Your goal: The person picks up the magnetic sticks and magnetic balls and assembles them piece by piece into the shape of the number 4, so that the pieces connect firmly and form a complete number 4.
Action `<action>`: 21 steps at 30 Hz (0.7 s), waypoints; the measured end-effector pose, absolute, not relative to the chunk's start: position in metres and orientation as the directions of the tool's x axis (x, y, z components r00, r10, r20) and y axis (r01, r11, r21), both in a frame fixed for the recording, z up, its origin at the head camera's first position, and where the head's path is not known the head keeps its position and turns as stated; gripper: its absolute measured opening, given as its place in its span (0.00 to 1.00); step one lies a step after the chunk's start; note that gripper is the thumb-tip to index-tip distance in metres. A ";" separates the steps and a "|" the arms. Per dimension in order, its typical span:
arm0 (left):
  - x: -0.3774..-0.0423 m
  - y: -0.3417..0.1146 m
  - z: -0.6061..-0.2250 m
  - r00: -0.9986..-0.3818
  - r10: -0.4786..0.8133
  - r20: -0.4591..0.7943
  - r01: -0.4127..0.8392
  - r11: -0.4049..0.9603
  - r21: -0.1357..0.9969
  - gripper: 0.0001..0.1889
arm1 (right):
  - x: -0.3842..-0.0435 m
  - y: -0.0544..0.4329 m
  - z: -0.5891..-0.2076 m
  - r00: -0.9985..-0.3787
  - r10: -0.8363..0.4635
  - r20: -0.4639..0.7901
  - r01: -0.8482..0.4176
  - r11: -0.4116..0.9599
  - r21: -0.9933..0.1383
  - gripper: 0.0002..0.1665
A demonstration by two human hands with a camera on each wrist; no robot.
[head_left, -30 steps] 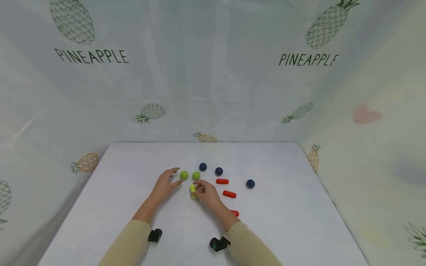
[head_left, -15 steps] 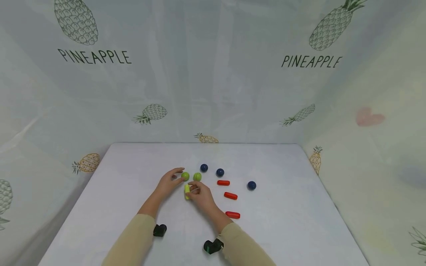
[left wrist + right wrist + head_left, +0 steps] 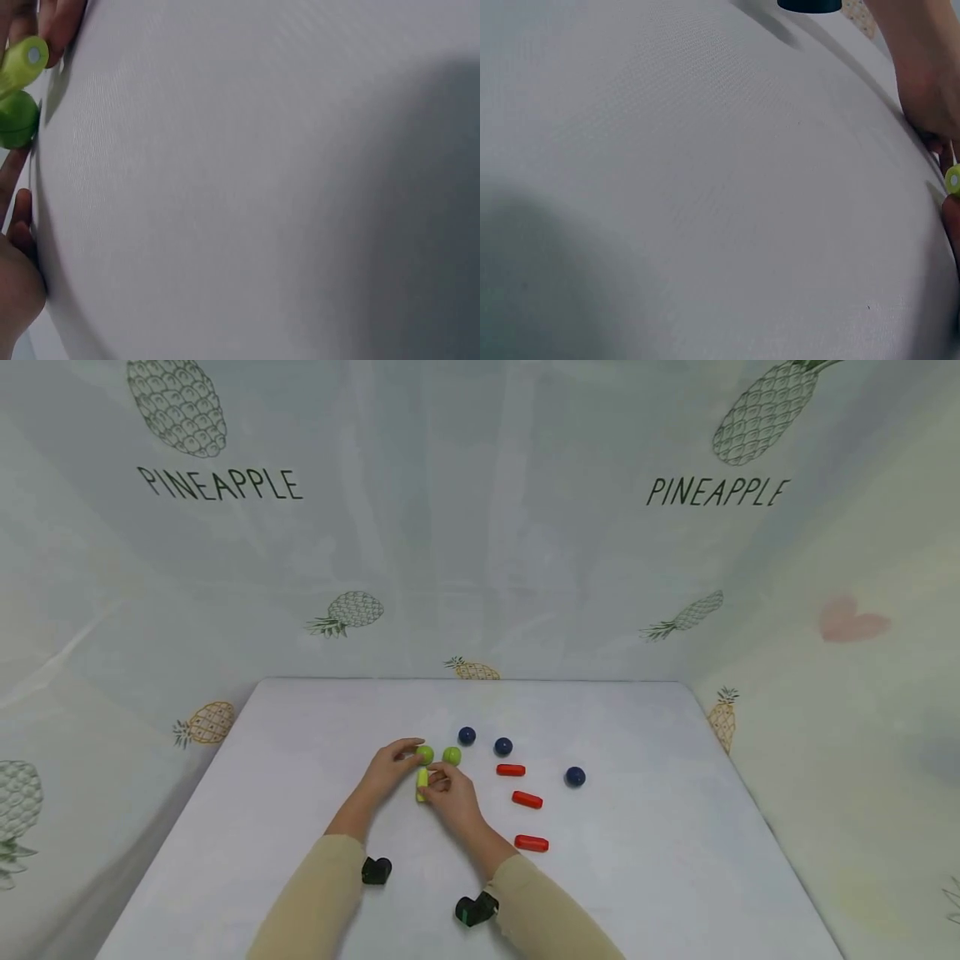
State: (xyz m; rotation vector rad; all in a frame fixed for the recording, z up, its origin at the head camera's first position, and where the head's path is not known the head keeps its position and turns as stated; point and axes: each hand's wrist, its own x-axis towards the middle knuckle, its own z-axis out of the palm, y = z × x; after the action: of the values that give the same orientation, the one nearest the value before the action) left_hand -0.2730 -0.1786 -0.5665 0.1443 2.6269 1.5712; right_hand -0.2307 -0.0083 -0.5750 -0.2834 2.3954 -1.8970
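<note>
In the head view my left hand point(image 3: 388, 767) has its thumb and fingers at either side of a green ball point(image 3: 425, 755), pinching it on the table. Just right of it lies a second green ball point(image 3: 452, 756). My right hand point(image 3: 454, 797) grips a short yellow-green cylinder point(image 3: 422, 786) between thumb and fingers, close in front of the first ball. The left wrist view catches the cylinder point(image 3: 24, 64) with a pale round end, beside a green ball point(image 3: 16, 120). At the right wrist view's edge, only the cylinder's end point(image 3: 953, 180) shows.
Behind and to the right are navy balls point(image 3: 503, 747), one standing apart point(image 3: 575, 777). Red sticks point(image 3: 527, 799) lie in a loose column right of my right hand. The white table point(image 3: 660, 877) meets a pineapple-print curtain point(image 3: 480, 527) at its back and sides.
My right hand has carried the yellow-green cylinder leftward. My left hand has moved right and closed its thumb and fingers onto the green ball. The nearest red stick is now fully uncovered.
</note>
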 end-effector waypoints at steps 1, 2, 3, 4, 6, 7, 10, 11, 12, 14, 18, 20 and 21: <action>-0.274 -0.178 -0.568 -0.993 0.116 -0.015 0.042 0.470 0.882 0.22 | -0.231 -0.008 -0.576 -0.981 -0.182 0.061 -0.101 0.223 -0.970 0.22; -0.275 -0.177 -0.569 -0.994 0.108 -0.014 0.038 0.468 0.883 0.21 | -0.232 -0.008 -0.577 -0.982 -0.177 0.064 -0.103 0.224 -0.969 0.22; -0.276 -0.176 -0.570 -0.995 0.100 -0.015 0.034 0.469 0.883 0.21 | -0.232 -0.009 -0.577 -0.983 -0.170 0.065 -0.103 0.227 -0.968 0.22; -0.277 -0.175 -0.571 -0.996 0.092 -0.018 0.027 0.467 0.884 0.21 | -0.232 -0.009 -0.579 -0.984 -0.164 0.065 -0.103 0.230 -0.968 0.22; -0.278 -0.174 -0.573 -0.997 0.075 -0.026 0.012 0.462 0.887 0.20 | -0.232 -0.009 -0.580 -0.987 -0.150 0.062 -0.097 0.236 -0.967 0.22; -0.278 -0.174 -0.574 -0.997 0.068 -0.029 0.006 0.461 0.888 0.20 | -0.231 -0.010 -0.580 -0.988 -0.143 0.063 -0.097 0.240 -0.966 0.22; -0.278 -0.173 -0.577 -0.998 0.050 -0.033 -0.006 0.464 0.886 0.19 | -0.231 -0.011 -0.584 -0.990 -0.124 0.075 -0.104 0.254 -0.961 0.21; -0.278 -0.174 -0.577 -0.998 0.046 -0.031 -0.006 0.465 0.885 0.19 | -0.231 -0.011 -0.585 -0.990 -0.118 0.077 -0.106 0.261 -0.960 0.21; -0.278 -0.174 -0.578 -0.999 0.044 -0.029 -0.005 0.467 0.884 0.19 | -0.231 -0.012 -0.586 -0.990 -0.112 0.081 -0.108 0.266 -0.958 0.21; -0.279 -0.174 -0.579 -0.999 0.046 -0.024 0.001 0.473 0.881 0.19 | -0.232 -0.013 -0.588 -0.991 -0.103 0.084 -0.109 0.274 -0.955 0.21; -0.280 -0.174 -0.581 -0.998 0.061 -0.018 0.013 0.476 0.879 0.19 | -0.233 -0.014 -0.588 -0.993 -0.089 0.076 -0.099 0.292 -0.951 0.20; -0.280 -0.175 -0.582 -0.998 0.065 -0.022 0.013 0.482 0.876 0.19 | -0.233 -0.014 -0.587 -0.994 -0.083 0.071 -0.093 0.303 -0.948 0.20; -0.280 -0.175 -0.582 -0.997 0.067 -0.023 0.012 0.486 0.874 0.18 | -0.233 -0.014 -0.586 -0.994 -0.081 0.073 -0.095 0.309 -0.946 0.20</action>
State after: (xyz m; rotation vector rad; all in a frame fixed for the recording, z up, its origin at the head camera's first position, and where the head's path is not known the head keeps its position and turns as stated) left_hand -0.2803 -0.1755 -0.5815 0.0709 2.6615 1.5636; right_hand -0.2327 -0.0140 -0.5855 -0.1716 2.5516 -1.8453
